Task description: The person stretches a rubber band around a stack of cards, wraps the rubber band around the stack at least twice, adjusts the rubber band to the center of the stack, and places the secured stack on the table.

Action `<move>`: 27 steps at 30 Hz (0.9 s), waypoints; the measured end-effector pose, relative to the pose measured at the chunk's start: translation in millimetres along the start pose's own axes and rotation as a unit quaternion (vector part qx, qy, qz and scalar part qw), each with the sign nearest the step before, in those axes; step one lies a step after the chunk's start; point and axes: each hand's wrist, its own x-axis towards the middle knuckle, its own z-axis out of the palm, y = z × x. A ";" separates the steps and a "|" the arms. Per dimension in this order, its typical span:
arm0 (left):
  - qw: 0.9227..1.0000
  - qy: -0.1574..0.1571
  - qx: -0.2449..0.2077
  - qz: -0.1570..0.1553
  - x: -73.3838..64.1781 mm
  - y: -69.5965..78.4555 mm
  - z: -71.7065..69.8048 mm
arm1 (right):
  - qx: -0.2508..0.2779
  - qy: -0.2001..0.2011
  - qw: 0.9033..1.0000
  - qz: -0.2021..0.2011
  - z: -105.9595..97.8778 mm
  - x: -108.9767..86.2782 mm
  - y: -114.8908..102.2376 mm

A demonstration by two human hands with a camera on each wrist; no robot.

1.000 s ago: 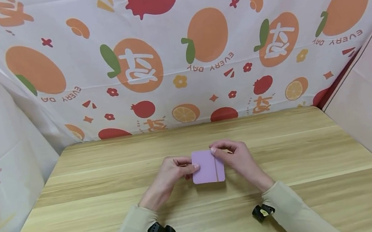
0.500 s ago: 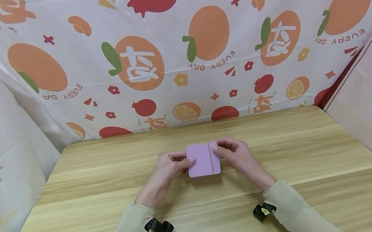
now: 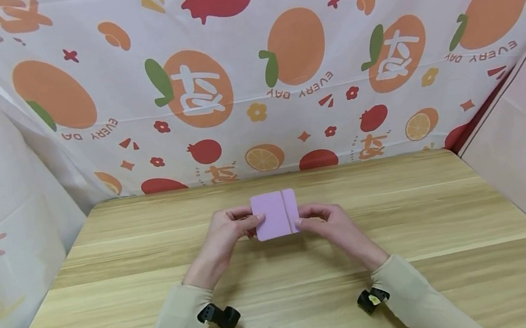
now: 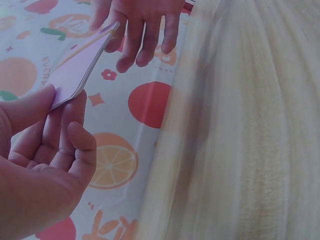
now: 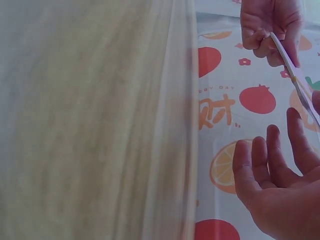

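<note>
A small lilac notebook [image 3: 271,216] with a thin tan elastic band [image 3: 286,211] near its right side is held up above the table. My left hand [image 3: 220,238] grips its left edge, thumb on the cover and fingers behind. The left wrist view shows the notebook [image 4: 75,75] tilted, edge turned to the camera. At the lower right corner my right hand [image 3: 336,229] holds it, thumb on the cover beside the band. In the right wrist view the other fingers of the right hand [image 5: 280,185] spread away below the notebook [image 5: 287,57]; the index contact is unclear.
Beneath both hands lies a wood-grain table [image 3: 284,308]. A white fruit-print cloth [image 3: 250,75] hangs behind its far edge, with pale cloths at both sides. Each sleeved wrist carries a black camera [image 3: 222,317].
The left hand has carried the notebook up and to the left, tilting it slightly. From the top right edge, the right thumb has shifted down to the lower right corner.
</note>
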 end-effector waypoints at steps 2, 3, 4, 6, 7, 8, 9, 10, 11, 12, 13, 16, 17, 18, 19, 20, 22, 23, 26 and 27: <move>1.000 0.002 -0.005 0.002 -0.2 1.7 -0.6 | -0.007 -0.006 1.000 -0.003 0.2 -0.1 -0.1; 1.000 0.003 -0.007 0.003 -0.2 2.4 -0.8 | -0.010 -0.010 1.000 -0.005 0.4 0.0 0.0; 1.000 0.003 -0.009 0.004 -0.2 3.0 -1.3 | -0.011 -0.015 1.000 -0.006 0.5 0.1 0.5; 1.000 0.005 -0.013 0.006 -0.1 3.6 -1.8 | -0.012 -0.028 1.000 -0.005 0.8 0.2 1.6; 1.000 0.007 -0.013 0.008 -0.2 3.7 -2.1 | -0.013 -0.034 0.999 -0.004 1.1 0.3 2.3; 1.000 0.007 -0.013 0.008 -0.3 3.7 -2.5 | -0.016 -0.039 0.999 -0.002 1.4 0.2 2.6; 1.000 0.008 -0.014 0.009 -0.4 3.8 -2.6 | -0.015 -0.044 0.999 -0.001 1.9 0.1 2.8; 1.000 0.009 -0.014 0.010 -0.6 3.9 -2.7 | -0.013 -0.048 0.999 0.001 2.5 -0.2 2.9; 1.000 0.009 -0.013 0.010 -0.8 4.1 -2.4 | -0.012 -0.050 0.999 0.002 3.2 -0.5 2.7; 1.000 0.010 -0.012 0.011 -1.2 4.4 -2.1 | -0.012 -0.051 0.999 0.001 4.0 -0.5 2.3; 1.000 0.010 -0.012 0.011 -1.3 4.4 -1.6 | -0.011 -0.049 0.999 0.000 4.8 -0.7 2.0; 1.000 0.012 -0.008 0.018 -2.0 4.4 0.0 | -0.006 -0.041 0.999 -0.002 7.3 -1.0 1.9; 1.000 0.015 -0.007 0.020 -2.1 4.3 0.6 | -0.005 -0.037 0.999 -0.003 8.2 -0.9 2.1; 1.000 0.017 -0.004 0.024 -2.3 4.1 0.8 | -0.003 -0.034 0.999 -0.001 9.2 -1.0 2.2; 0.999 0.020 -0.003 0.027 -2.4 3.7 1.0 | 0.001 -0.031 1.000 0.003 10.1 -1.1 2.4; 0.999 0.023 -0.001 0.029 -2.5 3.4 1.3 | 0.008 -0.028 1.000 0.007 11.0 -1.2 2.4; 0.999 0.030 0.000 0.033 -2.6 3.1 2.1 | 0.022 -0.024 0.999 0.018 12.7 -1.6 2.2; 0.999 0.034 -0.002 0.032 -2.6 3.3 2.8 | 0.032 -0.022 0.999 0.024 13.4 -1.9 1.8; 0.998 0.043 -0.004 0.034 -2.7 3.6 4.9 | 0.061 -0.016 0.997 0.044 15.0 -2.6 1.2; 0.998 0.047 -0.005 0.035 -2.8 3.8 5.8 | 0.068 -0.013 0.996 0.051 15.4 -2.8 1.0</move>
